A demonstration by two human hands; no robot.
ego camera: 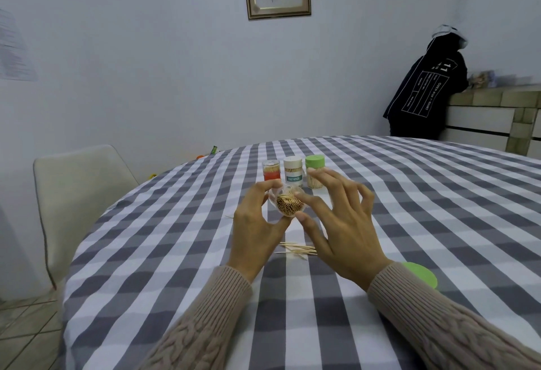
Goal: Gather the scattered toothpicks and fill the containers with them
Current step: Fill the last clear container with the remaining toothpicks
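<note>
My left hand (254, 223) grips a clear toothpick container (289, 204), tilted so its open mouth faces me and shows it packed with toothpicks. My right hand (336, 223) is at the container's right rim, its index finger and thumb touching the rim while the other fingers spread upward. A small pile of loose toothpicks (298, 248) lies on the checked tablecloth (409, 208) below my hands. One stray toothpick (229, 217) lies to the left. Behind stand three containers: a red one (271, 170), a white one (292, 171) and a green-lidded one (314, 169).
A green lid (421, 274) lies on the cloth by my right wrist. A beige chair (79, 194) stands at the table's left. A person in a dark hooded jacket (424, 85) leans on a counter at the far right.
</note>
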